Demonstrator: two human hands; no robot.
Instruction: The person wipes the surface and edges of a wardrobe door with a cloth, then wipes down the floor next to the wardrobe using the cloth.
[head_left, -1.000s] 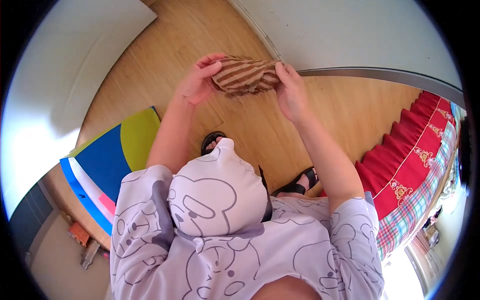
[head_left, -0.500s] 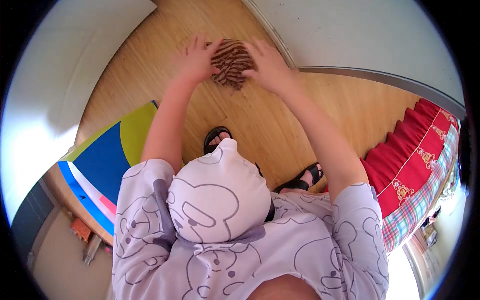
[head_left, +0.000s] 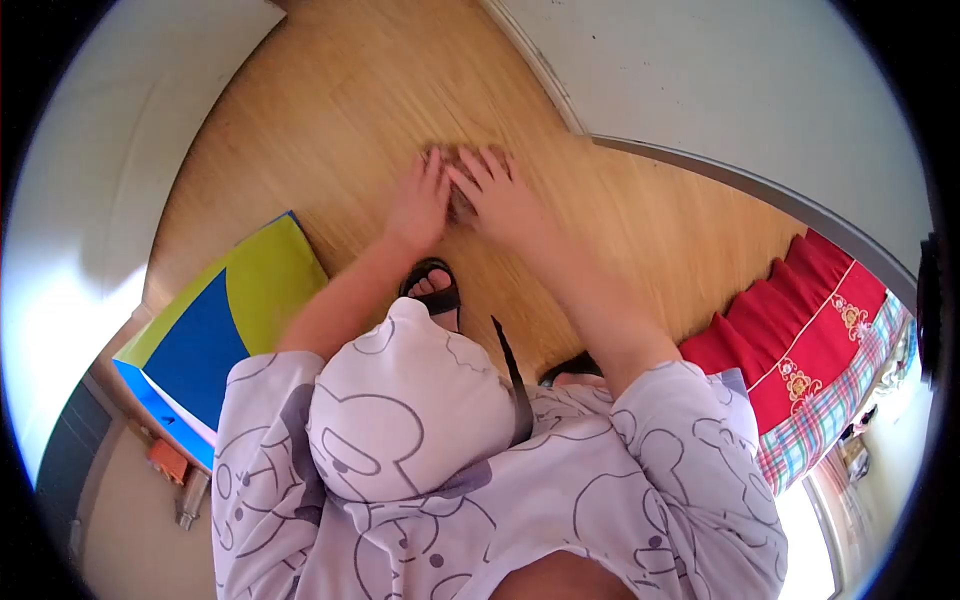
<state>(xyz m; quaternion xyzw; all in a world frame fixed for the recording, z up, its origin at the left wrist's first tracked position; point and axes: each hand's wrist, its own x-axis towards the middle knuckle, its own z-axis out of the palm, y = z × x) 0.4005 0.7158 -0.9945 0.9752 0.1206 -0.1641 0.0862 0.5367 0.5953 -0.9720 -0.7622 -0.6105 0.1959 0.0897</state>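
Note:
A brown striped cloth lies on the wooden floor, mostly covered by my two hands, and little of it shows. My left hand rests flat over its left part, fingers stretched out and pointing away from me. From the other side my right hand lies on the cloth with spread fingers. The fingers of both hands nearly meet over the middle of it. Neither hand is closed round the cloth. Both are a little blurred.
A yellow-green and blue box-like bag stands at the left. White panels flank the floor on both sides. A red ruffled cover hangs at the right. My sandaled foot is just below my hands.
Both hands have drawn toward me and closer together, and the cloth has come nearer with them. More of it is hidden under my fingers now.

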